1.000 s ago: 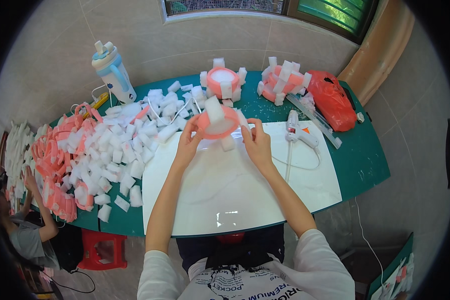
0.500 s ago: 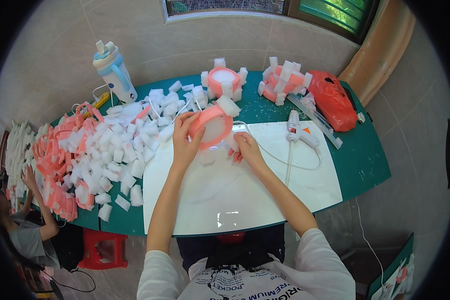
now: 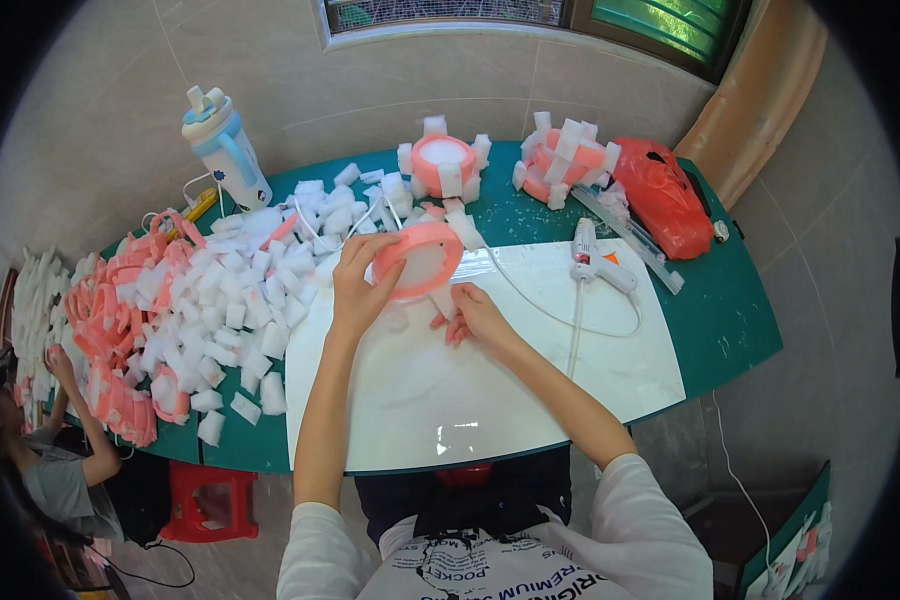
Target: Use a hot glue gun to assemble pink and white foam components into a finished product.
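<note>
My left hand [image 3: 363, 284] grips a pink foam ring [image 3: 432, 231] by its left side, holding it tilted above a white board [image 3: 400, 400]. One white foam block [image 3: 466, 231] sticks out from the ring's upper right. At the lower right edge of the ring, my right hand [image 3: 477, 314] pinches another white foam block [image 3: 442, 301] between thumb and fingers. That block touches the ring. Whether it is stuck there cannot be seen.
Loose white foam blocks [image 3: 240, 300] and pink foam rings [image 3: 110, 300] heap on the left. Two block-studded ring pieces stand at the back. A glue gun [image 3: 585, 250], red plastic bag [image 3: 660, 200] and bottle [image 3: 228, 150] stand around. Another person [image 3: 65, 465] works far left.
The ring has turned slightly in my left hand and shifted a little. My right hand has moved left and down, with its foam block now against the ring's lower right.
</note>
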{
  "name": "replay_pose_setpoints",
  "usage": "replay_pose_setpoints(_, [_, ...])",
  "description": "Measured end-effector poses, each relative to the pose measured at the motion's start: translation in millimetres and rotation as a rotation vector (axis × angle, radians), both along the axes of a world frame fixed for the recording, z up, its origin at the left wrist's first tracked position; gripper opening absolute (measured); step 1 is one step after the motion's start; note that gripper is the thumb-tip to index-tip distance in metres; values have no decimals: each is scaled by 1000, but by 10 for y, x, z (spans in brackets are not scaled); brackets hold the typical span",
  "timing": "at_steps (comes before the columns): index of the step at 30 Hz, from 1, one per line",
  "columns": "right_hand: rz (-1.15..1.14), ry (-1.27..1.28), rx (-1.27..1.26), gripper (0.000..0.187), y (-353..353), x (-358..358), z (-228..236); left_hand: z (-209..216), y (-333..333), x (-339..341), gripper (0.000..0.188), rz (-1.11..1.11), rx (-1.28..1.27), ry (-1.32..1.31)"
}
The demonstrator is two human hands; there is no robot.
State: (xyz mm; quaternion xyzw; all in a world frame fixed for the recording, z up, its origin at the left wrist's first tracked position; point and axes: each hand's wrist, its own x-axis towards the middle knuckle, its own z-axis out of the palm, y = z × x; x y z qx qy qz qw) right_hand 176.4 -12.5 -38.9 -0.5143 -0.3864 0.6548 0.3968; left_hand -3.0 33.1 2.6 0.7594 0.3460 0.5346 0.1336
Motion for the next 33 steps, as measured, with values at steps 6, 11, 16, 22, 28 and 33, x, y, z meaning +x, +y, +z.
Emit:
replay_pose_setpoints(6, [-31, 193, -55, 30, -48, -92, -98, 27, -35, 32, 28, -20, 95, 65])
replay_pose_setpoints(11, [-74, 235, -73, 29, -61, -110, -102, 16, -41, 63, 29, -33, 94, 127])
replay_pose_setpoints(16, [-20, 99, -79, 30, -44, -82, -36, 16, -46, 59, 32, -60, 40, 150])
replay_pose_setpoints(22, [44, -118, -40, 35, -64, -58, 63, 15, -34, 49, 34, -86, 56, 173])
replay_pose_setpoints(28, [21, -333, 114, 35, -135, -54, 201, 8, -49, 65, 34, -94, 25, 189])
replay_pose_setpoints(33, [36, -1152, 792, 11, -180, 66, 158, 40, -73, 83, 36, -111, 43, 192])
